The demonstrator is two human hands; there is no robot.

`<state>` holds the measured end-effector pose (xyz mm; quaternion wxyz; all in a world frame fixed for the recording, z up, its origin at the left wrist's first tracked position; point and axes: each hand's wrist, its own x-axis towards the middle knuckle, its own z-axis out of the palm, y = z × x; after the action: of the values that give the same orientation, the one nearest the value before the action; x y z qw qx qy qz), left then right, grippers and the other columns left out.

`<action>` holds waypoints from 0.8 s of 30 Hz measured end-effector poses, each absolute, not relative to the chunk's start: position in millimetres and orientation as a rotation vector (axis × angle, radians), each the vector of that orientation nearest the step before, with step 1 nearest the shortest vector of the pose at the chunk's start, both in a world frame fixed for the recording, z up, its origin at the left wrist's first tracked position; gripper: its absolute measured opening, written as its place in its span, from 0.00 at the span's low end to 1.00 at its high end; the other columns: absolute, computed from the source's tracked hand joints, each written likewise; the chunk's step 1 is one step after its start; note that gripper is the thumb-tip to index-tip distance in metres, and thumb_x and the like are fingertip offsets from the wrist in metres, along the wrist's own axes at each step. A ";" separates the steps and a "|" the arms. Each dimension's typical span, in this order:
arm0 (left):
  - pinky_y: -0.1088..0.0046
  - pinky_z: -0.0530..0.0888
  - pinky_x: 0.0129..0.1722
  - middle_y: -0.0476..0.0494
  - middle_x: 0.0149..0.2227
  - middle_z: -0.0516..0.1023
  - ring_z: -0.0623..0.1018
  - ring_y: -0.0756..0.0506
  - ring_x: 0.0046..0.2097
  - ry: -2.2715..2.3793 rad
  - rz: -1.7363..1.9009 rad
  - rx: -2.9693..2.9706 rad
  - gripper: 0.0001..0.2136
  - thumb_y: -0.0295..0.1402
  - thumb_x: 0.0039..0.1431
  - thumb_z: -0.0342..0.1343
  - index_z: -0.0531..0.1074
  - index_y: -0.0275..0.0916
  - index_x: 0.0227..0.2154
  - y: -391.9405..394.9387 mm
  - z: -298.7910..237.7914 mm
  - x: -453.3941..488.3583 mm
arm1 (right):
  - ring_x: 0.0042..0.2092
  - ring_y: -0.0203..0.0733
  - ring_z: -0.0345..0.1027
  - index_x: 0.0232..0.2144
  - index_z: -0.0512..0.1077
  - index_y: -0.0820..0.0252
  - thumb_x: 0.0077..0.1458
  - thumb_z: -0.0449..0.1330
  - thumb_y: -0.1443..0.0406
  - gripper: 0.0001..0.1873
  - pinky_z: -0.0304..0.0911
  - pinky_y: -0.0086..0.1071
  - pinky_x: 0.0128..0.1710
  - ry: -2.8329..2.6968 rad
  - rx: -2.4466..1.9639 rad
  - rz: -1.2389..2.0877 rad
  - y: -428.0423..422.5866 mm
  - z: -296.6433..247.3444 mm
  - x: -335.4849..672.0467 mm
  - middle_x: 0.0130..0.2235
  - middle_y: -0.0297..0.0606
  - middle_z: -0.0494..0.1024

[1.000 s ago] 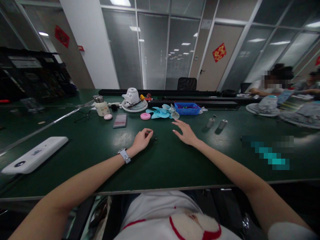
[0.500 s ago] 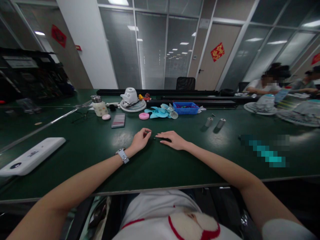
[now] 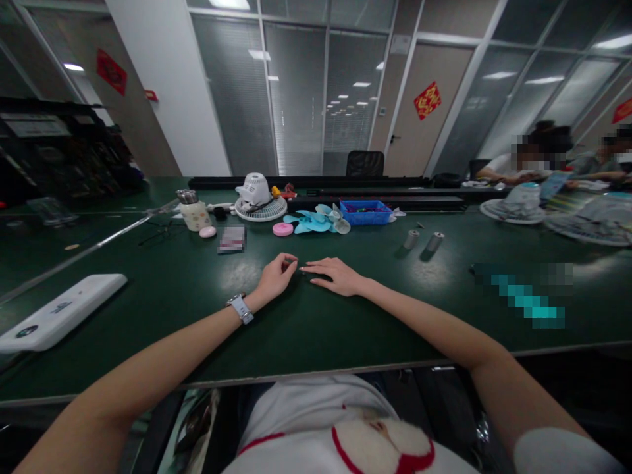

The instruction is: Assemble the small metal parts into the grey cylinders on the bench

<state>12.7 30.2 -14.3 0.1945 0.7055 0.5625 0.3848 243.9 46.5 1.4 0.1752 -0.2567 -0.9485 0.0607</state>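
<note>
My left hand (image 3: 277,274), with a pale watch (image 3: 241,308) on its wrist, rests on the green tabletop (image 3: 316,336). Its fingers are curled, with index finger and thumb tips close together; anything between them is too small to make out. Just right of it lies my right hand (image 3: 336,275), palm down, fingers stretched towards the left fingertips. The two hands are slightly apart. Beyond them are a pink round piece (image 3: 283,229) and light-blue fan blades (image 3: 315,221).
Further back stand a white fan body (image 3: 255,191), a blue tray (image 3: 365,212) and a patterned jar (image 3: 191,214). Two grey cylinders (image 3: 411,239) stand to the right. A white device (image 3: 64,309) lies left. People (image 3: 513,164) sit at the far right.
My right hand has slid slightly left, its fingertips nearer my left hand and over the spot where a tiny item showed. The left hand has barely changed. The view has shifted slightly.
</note>
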 end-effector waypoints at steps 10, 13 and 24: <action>0.68 0.71 0.39 0.44 0.37 0.78 0.77 0.44 0.38 1.562 1.073 1.960 0.13 0.39 0.62 0.51 0.73 0.39 0.44 31.5 -15.8 12.3 | 0.52 0.43 0.72 0.46 0.78 0.52 0.63 0.58 0.61 0.12 0.60 0.41 0.54 -2.494 -0.766 0.215 46.2 -2.1 246.1 0.48 0.37 0.81; 0.68 0.71 0.38 0.44 0.36 0.78 0.77 0.45 0.38 1.551 1.071 1.959 0.13 0.39 0.62 0.51 0.72 0.39 0.44 32.8 -17.8 11.5 | 0.50 0.44 0.74 0.43 0.80 0.51 0.61 0.61 0.63 0.09 0.61 0.40 0.53 -2.418 -0.825 0.188 48.5 -7.3 248.4 0.44 0.35 0.83; 0.69 0.70 0.37 0.46 0.34 0.77 0.77 0.46 0.36 1.546 1.078 1.945 0.14 0.38 0.62 0.52 0.68 0.39 0.48 26.8 -12.6 12.6 | 0.44 0.48 0.75 0.48 0.78 0.49 0.62 0.56 0.60 0.15 0.65 0.43 0.47 -1.979 -1.320 -0.232 82.3 14.8 330.2 0.44 0.39 0.82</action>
<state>12.6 26.8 -12.6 0.2150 0.7013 0.5574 0.3889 330.2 82.3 14.8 0.3668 -0.5139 -0.7703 -0.0901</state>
